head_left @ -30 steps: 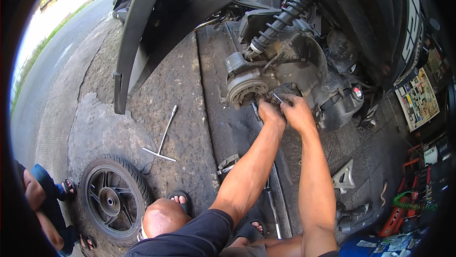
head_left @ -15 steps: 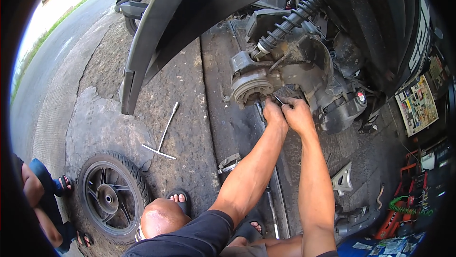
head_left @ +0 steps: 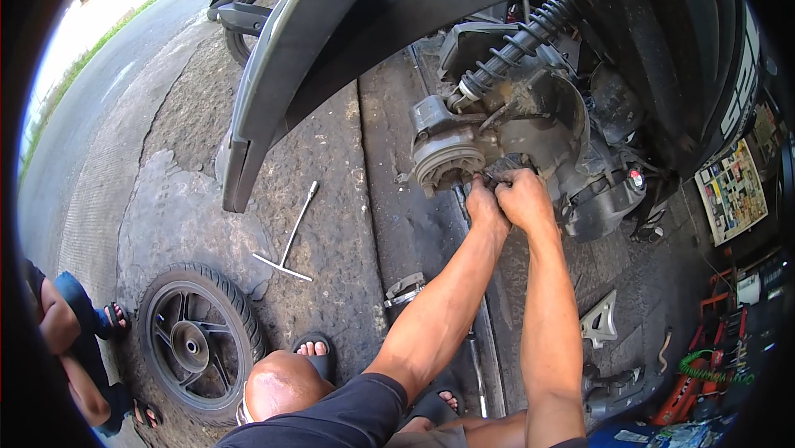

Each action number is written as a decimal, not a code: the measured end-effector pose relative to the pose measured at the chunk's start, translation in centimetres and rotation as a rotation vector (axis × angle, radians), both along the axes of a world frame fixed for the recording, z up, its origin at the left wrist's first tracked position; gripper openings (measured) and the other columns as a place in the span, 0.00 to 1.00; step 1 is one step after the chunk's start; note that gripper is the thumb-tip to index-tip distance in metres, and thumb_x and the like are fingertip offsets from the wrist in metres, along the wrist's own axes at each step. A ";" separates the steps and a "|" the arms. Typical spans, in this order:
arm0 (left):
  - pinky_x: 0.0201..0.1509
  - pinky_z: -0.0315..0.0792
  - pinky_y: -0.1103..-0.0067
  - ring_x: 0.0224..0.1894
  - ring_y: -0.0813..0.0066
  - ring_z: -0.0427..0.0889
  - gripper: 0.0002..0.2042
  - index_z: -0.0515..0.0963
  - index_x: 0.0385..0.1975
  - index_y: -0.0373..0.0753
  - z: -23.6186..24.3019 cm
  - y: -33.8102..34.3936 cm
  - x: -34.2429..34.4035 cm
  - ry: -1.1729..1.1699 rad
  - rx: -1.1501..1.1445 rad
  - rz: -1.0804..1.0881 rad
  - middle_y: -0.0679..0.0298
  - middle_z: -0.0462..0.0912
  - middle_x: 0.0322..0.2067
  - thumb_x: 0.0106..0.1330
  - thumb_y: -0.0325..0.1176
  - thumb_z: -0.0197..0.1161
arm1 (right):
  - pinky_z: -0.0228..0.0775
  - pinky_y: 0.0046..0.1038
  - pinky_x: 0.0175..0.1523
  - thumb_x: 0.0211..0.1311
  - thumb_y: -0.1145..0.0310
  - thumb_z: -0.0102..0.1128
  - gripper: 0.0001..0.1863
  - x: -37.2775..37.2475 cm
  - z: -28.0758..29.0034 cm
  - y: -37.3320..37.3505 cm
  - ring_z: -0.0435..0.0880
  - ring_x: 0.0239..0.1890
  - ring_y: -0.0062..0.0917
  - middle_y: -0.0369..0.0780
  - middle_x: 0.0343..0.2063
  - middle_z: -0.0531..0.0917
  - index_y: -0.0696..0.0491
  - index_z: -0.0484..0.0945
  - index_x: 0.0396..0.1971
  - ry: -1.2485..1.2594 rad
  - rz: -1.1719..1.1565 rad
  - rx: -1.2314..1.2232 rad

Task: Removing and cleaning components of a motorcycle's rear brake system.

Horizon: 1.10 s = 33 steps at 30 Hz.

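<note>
Both my hands meet just below the round brake assembly at the bare rear end of a scooter. My left hand is closed, its fingers up at the lower edge of that assembly. Pressed close beside it, my right hand is closed too, with bent fingers. Between the fingertips shows a small dark piece, too small to name. Above rises a shock absorber with a black coil spring. The greasy engine casing lies behind my right hand.
A black fender arches overhead. On the ground lie a T-handle wrench, a wheel with tyre, a metal bracket and a long bar. Red tools sit far right; another person's legs are at left.
The view has shifted slightly, so the scooter and ground things sit a little further right and lower. My hands stay together at the brake assembly; the small dark piece shows less.
</note>
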<state>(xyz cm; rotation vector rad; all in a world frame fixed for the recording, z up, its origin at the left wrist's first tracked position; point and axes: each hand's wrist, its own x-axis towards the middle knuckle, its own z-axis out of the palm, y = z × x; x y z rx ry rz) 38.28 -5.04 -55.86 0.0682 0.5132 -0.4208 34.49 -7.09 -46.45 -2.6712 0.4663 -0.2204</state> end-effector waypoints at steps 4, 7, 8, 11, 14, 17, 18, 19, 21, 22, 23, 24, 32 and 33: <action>0.50 0.72 0.70 0.42 0.65 0.78 0.19 0.75 0.43 0.37 -0.5 -0.1 0.2 -0.033 -0.050 -0.026 0.60 0.81 0.40 0.77 0.46 0.42 | 0.73 0.43 0.53 0.52 0.68 0.55 0.18 0.5 -0.4 0.2 0.82 0.45 0.50 0.55 0.39 0.83 0.56 0.84 0.42 0.021 -0.009 -0.080; 0.46 0.73 0.70 0.40 0.66 0.78 0.19 0.76 0.43 0.38 -0.9 0.2 -0.1 -0.053 0.041 -0.037 0.60 0.81 0.39 0.76 0.47 0.45 | 0.72 0.45 0.54 0.54 0.66 0.54 0.20 -0.4 -1.8 0.8 0.81 0.46 0.51 0.57 0.41 0.82 0.57 0.82 0.45 -0.004 -0.025 -0.098; 0.42 0.73 0.69 0.37 0.66 0.78 0.18 0.77 0.42 0.38 -0.9 0.2 -0.2 -0.046 0.091 -0.057 0.60 0.81 0.36 0.75 0.47 0.48 | 0.71 0.45 0.55 0.55 0.66 0.52 0.20 -0.8 -2.2 0.8 0.81 0.48 0.51 0.57 0.41 0.82 0.57 0.82 0.46 -0.041 -0.039 -0.026; 0.46 0.72 0.73 0.40 0.68 0.79 0.20 0.79 0.40 0.37 -1.0 0.2 -0.6 -0.087 0.284 -0.045 0.61 0.82 0.37 0.75 0.48 0.47 | 0.69 0.43 0.58 0.60 0.64 0.49 0.22 -1.1 -2.9 0.1 0.79 0.51 0.51 0.57 0.44 0.81 0.57 0.79 0.50 -0.045 -0.035 0.073; 0.44 0.73 0.72 0.39 0.68 0.80 0.20 0.79 0.40 0.38 -0.9 0.2 -0.8 -0.021 0.243 -0.077 0.61 0.82 0.37 0.73 0.50 0.50 | 0.68 0.42 0.60 0.62 0.65 0.47 0.22 -1.1 -3.3 -0.6 0.78 0.53 0.51 0.57 0.47 0.80 0.57 0.77 0.54 -0.019 0.008 0.150; 0.44 0.74 0.71 0.38 0.66 0.80 0.21 0.80 0.39 0.39 -1.0 0.3 -0.7 0.017 0.230 -0.118 0.61 0.82 0.36 0.71 0.53 0.52 | 0.66 0.40 0.62 0.64 0.66 0.46 0.23 -0.5 -3.9 -0.9 0.76 0.56 0.49 0.58 0.51 0.78 0.58 0.74 0.57 -0.098 0.081 0.161; 0.44 0.74 0.71 0.38 0.66 0.80 0.21 0.80 0.39 0.39 -1.2 0.3 -0.7 -0.003 0.234 -0.093 0.61 0.82 0.36 0.71 0.53 0.52 | 0.64 0.38 0.63 0.63 0.68 0.47 0.23 -0.3 -4.2 -1.0 0.75 0.58 0.48 0.57 0.52 0.78 0.60 0.74 0.57 -0.070 0.098 0.214; 0.44 0.74 0.69 0.38 0.65 0.80 0.21 0.79 0.39 0.41 -1.3 0.4 -0.6 0.001 0.176 -0.111 0.61 0.81 0.35 0.70 0.54 0.52 | 0.63 0.36 0.64 0.63 0.69 0.48 0.23 -0.2 -4.4 -1.1 0.74 0.60 0.46 0.57 0.53 0.77 0.62 0.73 0.57 -0.034 0.095 0.274; 0.44 0.74 0.67 0.38 0.64 0.79 0.21 0.78 0.40 0.43 -1.6 0.4 -0.4 0.007 0.117 -0.127 0.61 0.81 0.35 0.70 0.55 0.52 | 0.65 0.38 0.63 0.63 0.67 0.45 0.25 -0.2 -4.8 -1.2 0.75 0.59 0.47 0.57 0.53 0.77 0.60 0.71 0.60 -0.035 0.127 0.229; 0.44 0.74 0.66 0.38 0.64 0.80 0.21 0.78 0.40 0.43 -1.7 0.5 -0.4 -0.023 0.028 -0.166 0.61 0.81 0.35 0.70 0.56 0.51 | 0.64 0.36 0.63 0.63 0.68 0.46 0.25 -0.2 -5.0 -1.2 0.75 0.59 0.46 0.57 0.53 0.77 0.60 0.72 0.59 -0.058 0.111 0.274; 0.44 0.74 0.65 0.38 0.63 0.80 0.22 0.77 0.41 0.44 -1.8 0.5 -0.3 -0.007 -0.059 -0.242 0.61 0.81 0.35 0.70 0.57 0.50 | 0.64 0.34 0.64 0.63 0.70 0.48 0.24 -0.2 -5.2 -1.1 0.75 0.60 0.44 0.57 0.54 0.77 0.60 0.72 0.58 -0.084 0.082 0.322; 0.44 0.74 0.65 0.38 0.63 0.80 0.22 0.77 0.41 0.44 -1.9 0.5 -0.5 -0.056 -0.061 -0.208 0.61 0.81 0.35 0.70 0.57 0.50 | 0.64 0.34 0.64 0.63 0.70 0.48 0.24 -0.3 -5.5 -1.0 0.75 0.60 0.44 0.57 0.54 0.77 0.60 0.72 0.58 -0.085 0.092 0.318; 0.58 0.71 0.69 0.52 0.64 0.77 0.31 0.71 0.57 0.42 -3.1 1.1 -3.7 -0.246 -0.009 -0.329 0.59 0.78 0.50 0.71 0.63 0.41 | 0.65 0.35 0.63 0.63 0.69 0.45 0.26 -0.5 -7.2 -1.2 0.77 0.57 0.45 0.56 0.54 0.77 0.55 0.70 0.62 -0.186 0.075 0.414; 0.58 0.71 0.69 0.52 0.64 0.77 0.31 0.71 0.57 0.42 -3.4 1.2 -4.3 -0.297 -0.004 -0.290 0.59 0.78 0.50 0.71 0.63 0.41 | 0.65 0.35 0.63 0.63 0.69 0.45 0.26 -0.5 -7.5 -1.2 0.77 0.57 0.45 0.56 0.54 0.77 0.55 0.70 0.62 -0.169 0.075 0.394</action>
